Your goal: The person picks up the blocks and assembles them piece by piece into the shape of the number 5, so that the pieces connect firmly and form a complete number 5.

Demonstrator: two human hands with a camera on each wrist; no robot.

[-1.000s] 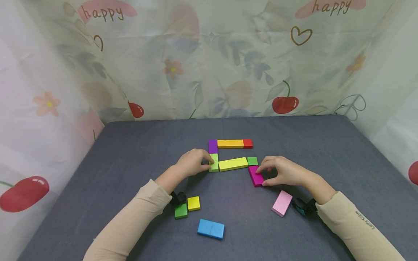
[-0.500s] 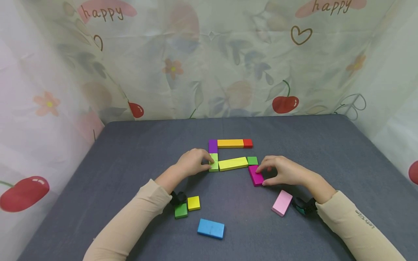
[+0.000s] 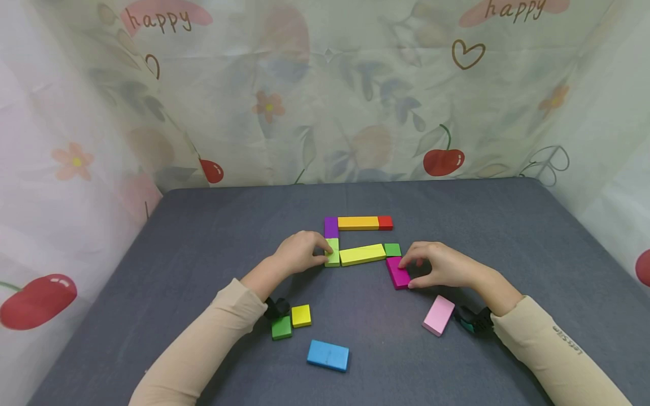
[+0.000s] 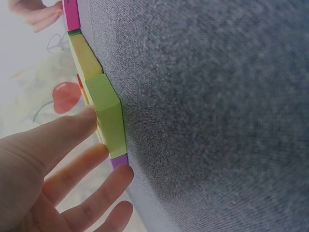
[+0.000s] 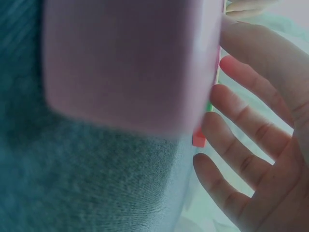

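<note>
In the head view my left hand rests its thumb and index fingertips on a lime green block, its other fingers relaxed. The left wrist view shows the thumb tip at that block's upper edge. My right hand touches a magenta block with index finger and thumb, both at its right side. A purple block adjoins the lime one at the far end. A long yellow block runs slightly askew from the lime block to a small green block, which the magenta block meets at a corner.
An orange-yellow block and a red block continue from the purple one. Nearer lie a green square block, a yellow square block, a blue block and a pink block. A patterned curtain hangs behind the table.
</note>
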